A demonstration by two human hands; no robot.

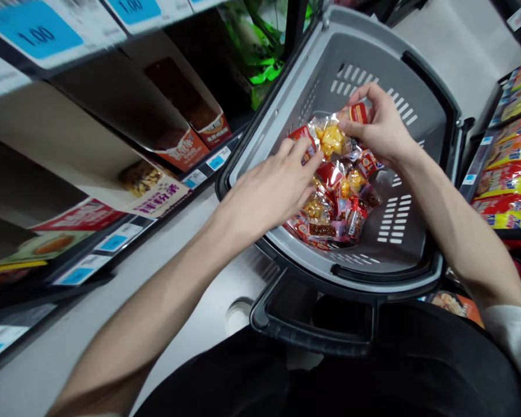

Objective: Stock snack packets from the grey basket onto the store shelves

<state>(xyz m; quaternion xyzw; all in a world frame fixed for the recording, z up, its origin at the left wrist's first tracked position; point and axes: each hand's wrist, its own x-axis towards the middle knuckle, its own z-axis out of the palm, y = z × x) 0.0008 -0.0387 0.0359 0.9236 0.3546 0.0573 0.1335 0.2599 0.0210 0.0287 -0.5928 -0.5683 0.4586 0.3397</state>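
Between pinching right hand [380,124] and left hand [278,179] of unclear grip, holding a snack packet [332,139] above packets [336,202] already in basket [419,214].

Grey basket [373,49], slotted walls: small red-and-clear snack packets [330,217] heaped loosely inside, toward the left. Left shelf [176,202]: cardboard boxes [182,150] in a row, price tags [219,158] along the edge. Green packaging [267,72] beyond, apparently same shelf; dim there.
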